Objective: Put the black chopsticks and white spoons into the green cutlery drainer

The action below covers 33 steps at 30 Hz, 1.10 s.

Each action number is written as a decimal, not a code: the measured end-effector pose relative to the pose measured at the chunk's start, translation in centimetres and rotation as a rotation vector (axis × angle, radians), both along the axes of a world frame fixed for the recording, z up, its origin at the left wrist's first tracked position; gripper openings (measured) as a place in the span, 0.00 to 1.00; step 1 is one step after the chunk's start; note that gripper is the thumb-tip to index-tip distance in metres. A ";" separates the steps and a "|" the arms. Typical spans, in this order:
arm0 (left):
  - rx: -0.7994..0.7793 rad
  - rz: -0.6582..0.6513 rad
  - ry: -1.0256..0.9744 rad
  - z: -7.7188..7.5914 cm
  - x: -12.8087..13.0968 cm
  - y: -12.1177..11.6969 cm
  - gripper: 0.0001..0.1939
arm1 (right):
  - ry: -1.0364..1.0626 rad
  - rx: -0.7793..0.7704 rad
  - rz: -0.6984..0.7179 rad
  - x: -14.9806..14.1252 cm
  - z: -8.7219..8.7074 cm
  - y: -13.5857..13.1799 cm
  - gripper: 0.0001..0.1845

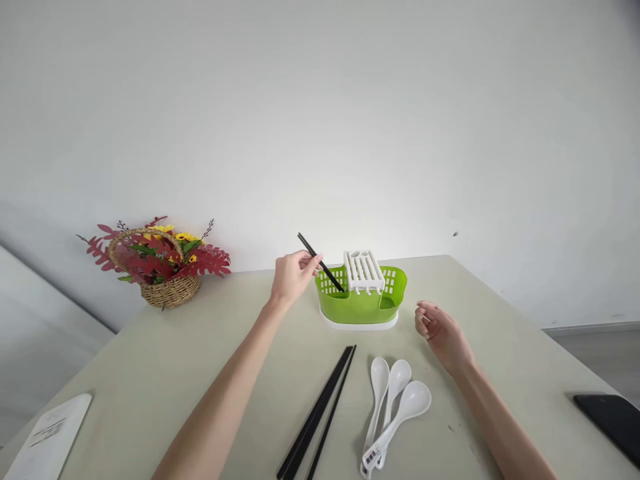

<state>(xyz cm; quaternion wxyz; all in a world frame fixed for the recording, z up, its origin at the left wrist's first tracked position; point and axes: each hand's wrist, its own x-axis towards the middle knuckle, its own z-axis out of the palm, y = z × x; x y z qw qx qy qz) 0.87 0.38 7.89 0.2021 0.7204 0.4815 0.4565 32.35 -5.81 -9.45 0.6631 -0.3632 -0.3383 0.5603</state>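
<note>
My left hand (pixel 293 277) pinches black chopsticks (pixel 327 272) near the middle. They slant down into the left part of a green cutlery basket (pixel 357 310), their lower ends at its low front edge. A white slotted rack (pixel 364 270) with small hooks sits across the basket's middle. My right hand (pixel 443 337) hovers to the right of the basket, fingers loosely curled, holding nothing. More black chopsticks (pixel 320 413) lie on the table in front of the basket. Beside them rest three white spoons (pixel 400 400), their handles overlapping toward me.
A wicker basket (pixel 170 293) of red and yellow artificial flowers stands at the back left. A white flat object (pixel 50 437) with dark marks lies at the front left, a black phone (pixel 610 427) at the right edge. Behind the table (pixel 225 373) rises a pale wall (pixel 320 133).
</note>
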 end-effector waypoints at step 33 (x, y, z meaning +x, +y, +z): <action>0.138 0.263 -0.108 -7.2 0.6 -3.8 0.11 | -0.084 -0.065 0.122 -1.7 -0.6 -0.1 0.19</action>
